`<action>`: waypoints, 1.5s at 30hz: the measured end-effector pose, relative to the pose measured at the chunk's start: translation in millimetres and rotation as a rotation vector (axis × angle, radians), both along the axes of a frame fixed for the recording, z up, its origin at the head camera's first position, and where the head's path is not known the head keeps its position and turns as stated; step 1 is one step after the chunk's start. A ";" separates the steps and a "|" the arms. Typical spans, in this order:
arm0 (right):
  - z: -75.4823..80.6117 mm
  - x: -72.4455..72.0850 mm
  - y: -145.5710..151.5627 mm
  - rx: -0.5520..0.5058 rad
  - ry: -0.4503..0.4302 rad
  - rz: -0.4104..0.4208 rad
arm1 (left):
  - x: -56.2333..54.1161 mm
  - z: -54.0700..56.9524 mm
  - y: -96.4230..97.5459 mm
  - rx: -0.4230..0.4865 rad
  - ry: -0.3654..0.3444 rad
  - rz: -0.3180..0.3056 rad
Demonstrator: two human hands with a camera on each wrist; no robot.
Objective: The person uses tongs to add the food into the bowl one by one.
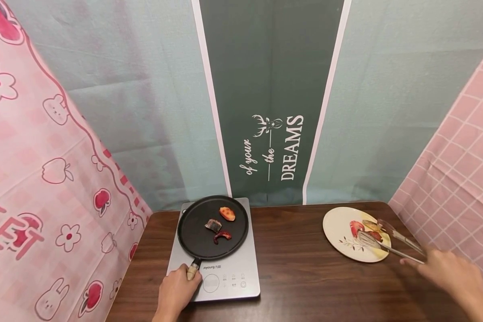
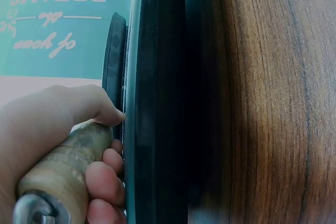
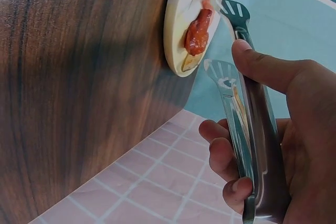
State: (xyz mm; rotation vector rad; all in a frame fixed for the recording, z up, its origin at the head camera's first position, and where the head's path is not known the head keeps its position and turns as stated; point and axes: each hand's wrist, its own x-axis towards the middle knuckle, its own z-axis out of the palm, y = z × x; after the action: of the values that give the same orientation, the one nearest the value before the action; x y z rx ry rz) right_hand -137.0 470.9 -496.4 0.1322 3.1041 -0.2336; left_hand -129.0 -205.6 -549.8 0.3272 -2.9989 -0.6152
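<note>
My left hand [image 1: 179,286] grips the wooden handle [image 2: 58,174] of a flat black frying pan [image 1: 197,232], which sits on a silver induction cooker [image 1: 247,250]. Three food pieces lie in the pan: an orange-yellow one [image 1: 227,213], a grey fish-like chunk [image 1: 213,225] and a dark red curled tentacle [image 1: 222,235]. With my right hand [image 1: 446,270] I hold metal tongs [image 3: 257,124], their slotted tips spread apart over a cream plate [image 1: 338,223]. On that plate rest several food pieces, among them a glossy red-brown one [image 3: 198,35] close to the tips.
The brown wooden table [image 1: 294,259] spans between cooker and plate. A grey-green curtain [image 1: 273,89] with lettering hangs behind it. Pink cloths flank both sides, a patterned one [image 1: 64,179] at left and a checked one [image 1: 463,179] at right.
</note>
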 end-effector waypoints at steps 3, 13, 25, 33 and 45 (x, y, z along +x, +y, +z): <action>-3.5 0.0 1.3 -0.007 -0.016 0.000 | 0.1 0.2 0.2 0.004 -0.004 0.002; -12.6 -0.5 4.9 -0.027 -0.008 0.018 | 0.6 1.0 0.3 0.006 0.011 0.001; -16.0 1.8 3.8 -0.028 0.056 0.027 | 1.4 2.2 1.3 0.014 -0.011 0.005; -15.6 2.3 1.8 -0.037 0.051 0.009 | 1.0 2.6 0.8 0.013 0.004 0.004; -14.5 3.6 -2.2 -0.037 0.066 0.025 | 0.4 1.9 0.3 0.016 -0.010 0.008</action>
State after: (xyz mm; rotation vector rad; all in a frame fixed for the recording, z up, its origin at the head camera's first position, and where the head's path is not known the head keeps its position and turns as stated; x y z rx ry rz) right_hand -133.4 468.7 -510.9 0.0869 3.1623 -0.3012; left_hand -128.5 -205.3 -548.0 0.3445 -3.0019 -0.6393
